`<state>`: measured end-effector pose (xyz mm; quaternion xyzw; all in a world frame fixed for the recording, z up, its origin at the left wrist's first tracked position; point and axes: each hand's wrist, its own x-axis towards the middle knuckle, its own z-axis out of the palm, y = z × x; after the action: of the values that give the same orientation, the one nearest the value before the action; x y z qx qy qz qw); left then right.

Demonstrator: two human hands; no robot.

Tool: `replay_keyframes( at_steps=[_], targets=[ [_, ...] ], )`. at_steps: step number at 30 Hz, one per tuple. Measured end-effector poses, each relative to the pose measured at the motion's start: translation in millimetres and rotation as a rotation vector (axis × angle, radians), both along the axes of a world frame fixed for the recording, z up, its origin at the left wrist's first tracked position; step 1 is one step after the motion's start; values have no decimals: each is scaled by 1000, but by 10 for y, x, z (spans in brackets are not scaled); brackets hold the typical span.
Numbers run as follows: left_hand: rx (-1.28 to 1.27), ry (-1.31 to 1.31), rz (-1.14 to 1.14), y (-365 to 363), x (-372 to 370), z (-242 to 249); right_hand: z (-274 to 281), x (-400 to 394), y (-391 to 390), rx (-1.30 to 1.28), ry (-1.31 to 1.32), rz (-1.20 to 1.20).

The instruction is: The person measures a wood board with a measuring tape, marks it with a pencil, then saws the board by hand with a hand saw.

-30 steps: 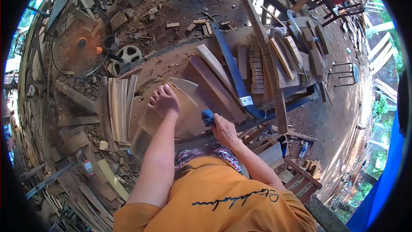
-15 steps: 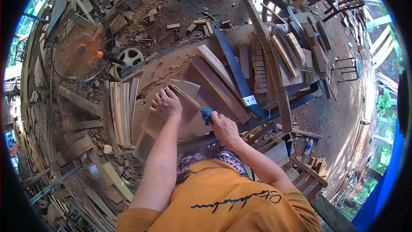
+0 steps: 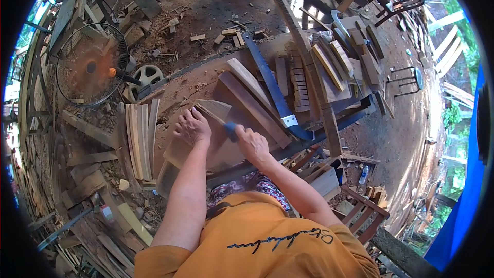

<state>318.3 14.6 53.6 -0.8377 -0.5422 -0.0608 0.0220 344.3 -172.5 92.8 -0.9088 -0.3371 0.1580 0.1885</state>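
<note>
My left hand [image 3: 193, 127] lies over a light-brown board, fingers bent and pressed down at the upper end of a narrow wooden strip [image 3: 210, 114]. The strip slants down to the right across a pale piece of wood [image 3: 220, 107]. In my right hand [image 3: 253, 145], closed fingers hold a crumpled blue pad [image 3: 231, 132] against the strip's lower end. Whether the pad is cloth or sandpaper I cannot make out; it is blurred. A handsaw [image 3: 271, 80] with a dark blade lies to the right, beyond thick wooden bars [image 3: 252, 108].
A wire-caged fan [image 3: 92, 66] stands left of the workbench [image 3: 177, 83]. Wooden slats [image 3: 141, 139] stand by its left end. A long beam [image 3: 309, 67] crosses the right side near stacked wood blocks [image 3: 337, 62]. Offcuts litter the floor. A stool [image 3: 406, 81] stands further right.
My right hand has slid the blue pad up and left along the strip, closer to my left hand. The left hand keeps its place on the wood. The whole view has shifted slightly.
</note>
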Motion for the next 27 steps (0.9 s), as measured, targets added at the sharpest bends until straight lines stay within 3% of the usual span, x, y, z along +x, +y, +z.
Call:
replay_keyframes(
  at_steps=[5,13,20,23,26,27],
  targets=[
    [-52,22,8,13,-1,-1,-49,-153,-388,49,-69,-27],
    [-113,-64,11,15,-25,40,-25,-871,-1890,7,151,-213],
    [-23,-146,-17,53,-87,-60,-100,-924,-2026,55,190,-373],
    [-129,-151,-122,172,-207,-8,-98,-927,-2035,111,237,-388],
    [-650,-101,-260,506,-336,152,-92,-912,-2079,118,247,-376],
    [-644,-103,-262,602,-391,200,-105,-918,-2121,114,244,-373]
  ],
)
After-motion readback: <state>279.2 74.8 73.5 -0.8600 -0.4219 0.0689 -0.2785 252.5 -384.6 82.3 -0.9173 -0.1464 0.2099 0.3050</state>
